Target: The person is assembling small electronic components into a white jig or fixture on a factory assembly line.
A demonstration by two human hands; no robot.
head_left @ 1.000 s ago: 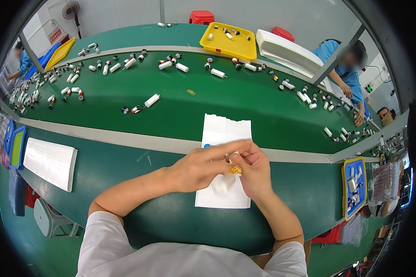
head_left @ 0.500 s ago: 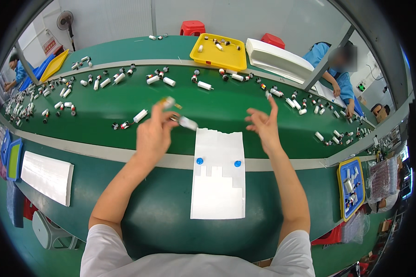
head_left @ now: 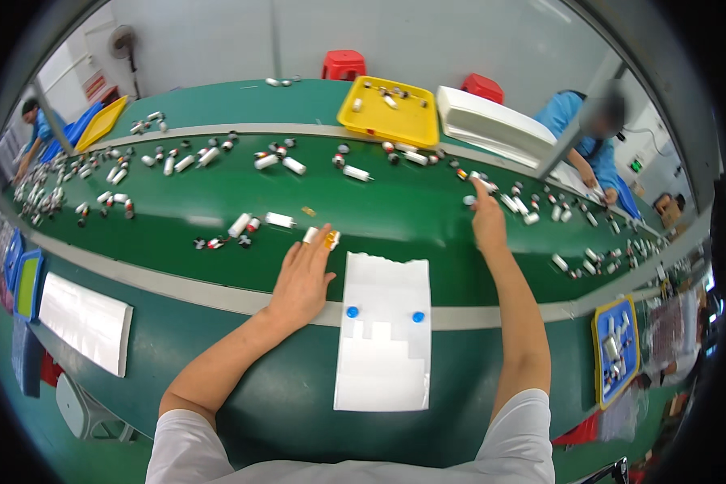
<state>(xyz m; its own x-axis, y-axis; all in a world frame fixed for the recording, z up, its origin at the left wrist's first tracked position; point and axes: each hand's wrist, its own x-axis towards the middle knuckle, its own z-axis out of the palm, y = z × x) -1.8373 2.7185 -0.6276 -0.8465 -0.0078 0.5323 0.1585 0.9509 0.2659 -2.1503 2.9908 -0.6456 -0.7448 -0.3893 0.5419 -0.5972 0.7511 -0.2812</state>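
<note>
My left hand lies over the green belt, fingers stretched forward and open. Its fingertips are at a small white and amber part, with a short white piece beside it. Just beyond lie a white cylinder and a small yellow bit. Farther right, my right hand reaches forward with its index finger stretched out. That fingertip is at a white cylinder with a dark end, and a small round grey part sits by the other fingers. Nothing is visibly gripped in it.
A white sheet with two blue round pins lies in front of me, overlapping the belt's metal edge. Several cylinders and caps are scattered along the belt. A yellow tray stands across it, a blue-and-yellow tray at right. A co-worker works far right.
My left hand has come down to the belt; the cylinder it carried now lies there. My right hand has moved forward and right to the scattered parts. The view has shifted slightly.
</note>
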